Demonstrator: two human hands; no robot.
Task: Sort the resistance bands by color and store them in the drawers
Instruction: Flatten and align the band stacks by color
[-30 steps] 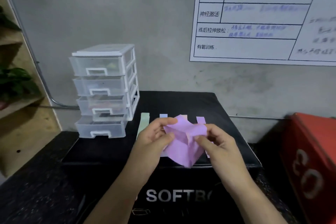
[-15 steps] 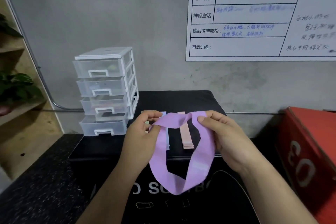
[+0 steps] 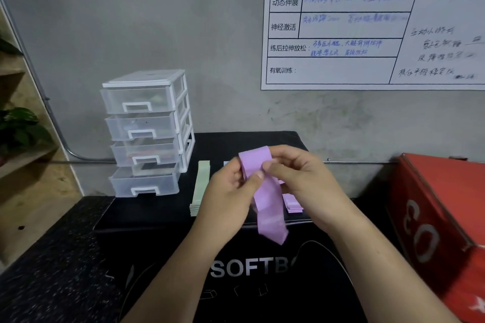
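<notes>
Where the top of the black soft box point(image 3: 249, 139) meets its rear left corner, a drawer unit point(image 3: 147, 134) of clear, rigid plastic with white frames and handles is stood upright. Its bottom drawer point(image 3: 144, 183) is seen pulled out further than those above. Just right of it, a flat stack of pale green bands point(image 3: 200, 186) is laid with its long axis running from rear to front edge.

Above the middle of the front edge, a purple band point(image 3: 267, 207) is held in the air between both hands. The left hand point(image 3: 228, 194) is curled, and the band's upper part is pinched between its thumb and fingers. The band is thin, matte and limp. It is folded over at the top, and its long axis hangs downward from the fingers, slanted slightly rightward. The fold is pinched by the fingertips of the right hand point(image 3: 304, 181).

Beneath that hand, a flat stack of matching purple bands point(image 3: 292, 204) is partly hidden. Well right, a red box point(image 3: 433, 217) is set.

The open drawer lies left and rearward of the band, so the left hand is judged the nearer one for stowing.
</notes>
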